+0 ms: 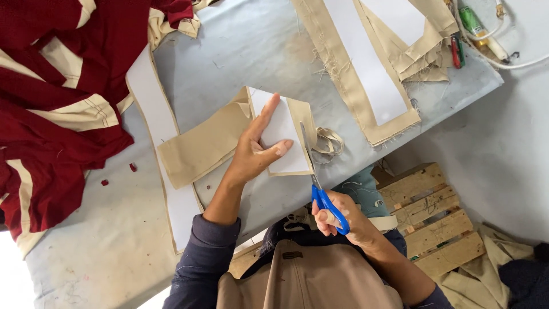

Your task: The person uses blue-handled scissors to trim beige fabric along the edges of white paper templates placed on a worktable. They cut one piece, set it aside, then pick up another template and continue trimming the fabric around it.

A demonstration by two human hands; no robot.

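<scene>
Scissors [320,183] (blue grips) clenched in rt hand [343,220]; lt hand [257,151] spread flat on white pattern [280,137] w/ beige fabric [200,146].

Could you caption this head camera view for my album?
Left hand pins a white pattern on tan cloth while right hand cuts with blue scissors.

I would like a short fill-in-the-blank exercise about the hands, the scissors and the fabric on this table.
1. The right hand holds scissors with ____ handles.
2. The left hand presses a ____ paper pattern onto the beige fabric.
3. A heap of dark ____ cloth lies on the grey table.

Missing words: blue; white; red
</scene>
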